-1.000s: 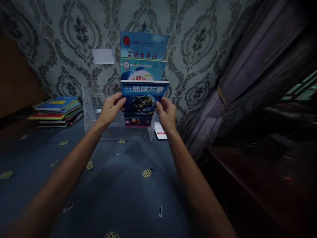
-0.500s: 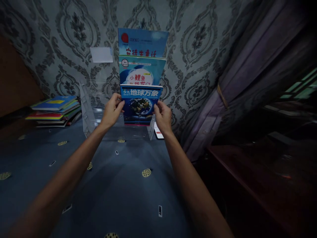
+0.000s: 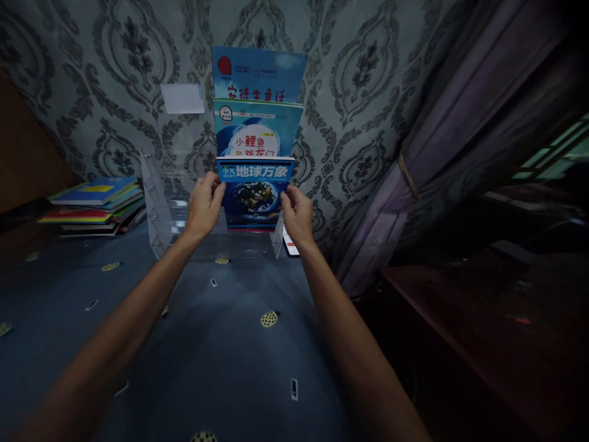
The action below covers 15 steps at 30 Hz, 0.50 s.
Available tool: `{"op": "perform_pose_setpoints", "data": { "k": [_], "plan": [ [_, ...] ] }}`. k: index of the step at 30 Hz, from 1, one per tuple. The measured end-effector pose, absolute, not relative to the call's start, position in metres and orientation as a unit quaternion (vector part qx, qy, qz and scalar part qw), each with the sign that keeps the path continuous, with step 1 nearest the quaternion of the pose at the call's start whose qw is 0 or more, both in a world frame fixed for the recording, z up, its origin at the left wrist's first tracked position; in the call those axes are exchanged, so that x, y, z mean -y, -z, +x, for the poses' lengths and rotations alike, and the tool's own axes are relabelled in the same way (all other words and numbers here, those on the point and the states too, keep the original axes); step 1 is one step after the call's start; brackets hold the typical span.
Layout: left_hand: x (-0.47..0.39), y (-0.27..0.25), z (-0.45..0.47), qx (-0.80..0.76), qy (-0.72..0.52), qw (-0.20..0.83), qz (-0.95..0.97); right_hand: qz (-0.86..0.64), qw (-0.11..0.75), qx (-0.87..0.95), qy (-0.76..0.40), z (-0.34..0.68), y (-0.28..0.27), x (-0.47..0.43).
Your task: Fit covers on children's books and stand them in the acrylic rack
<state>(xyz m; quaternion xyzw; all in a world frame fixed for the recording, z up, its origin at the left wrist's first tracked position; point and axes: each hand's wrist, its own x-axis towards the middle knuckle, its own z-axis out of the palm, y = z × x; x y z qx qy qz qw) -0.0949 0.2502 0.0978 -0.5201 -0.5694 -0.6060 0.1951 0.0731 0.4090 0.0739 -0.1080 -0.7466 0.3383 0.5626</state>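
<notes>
A dark blue book with a globe on its cover (image 3: 253, 195) stands upright in the front tier of a clear stepped rack (image 3: 156, 212). My left hand (image 3: 205, 205) grips its left edge, thumb in front and the other fingers partly hidden. On its right edge my right hand (image 3: 297, 215) is closed in the same way. Behind it rises a light blue book with a white oval (image 3: 255, 132), and higher at the back a blue book with red lettering (image 3: 260, 73). All three covers face me.
Left of the rack lies a stack of books (image 3: 96, 205). A phone (image 3: 291, 244) sits behind the rack's right side. A white card (image 3: 183, 98) is at the rack's upper left. A tied purple curtain (image 3: 381, 202) hangs at right, beside dark red furniture (image 3: 414, 288).
The whole view has shifted slightly, so things appear a little farther left. Both hands keep their hold on the globe book, which stays in the front tier.
</notes>
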Motion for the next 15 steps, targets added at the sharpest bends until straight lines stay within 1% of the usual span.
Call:
{"op": "perform_pose_setpoints", "data": {
  "k": [6,11,15],
  "plan": [
    [-0.2536,-0.0921,-0.0946,0.584,0.615,0.125,-0.515,-0.103,0.564,0.748,-0.335,0.0724,-0.0744,-0.4084],
    [-0.2543,-0.0952,-0.0891,0.649,0.559,0.156,-0.492,-0.093,0.573,0.739,-0.342,0.0701,-0.0721,-0.4118],
    [-0.2567,-0.0958,-0.0870,0.667,0.541,0.174,-0.482,-0.103,0.573,0.734,-0.349,0.0675,-0.0680,-0.4165]
  ]
}}
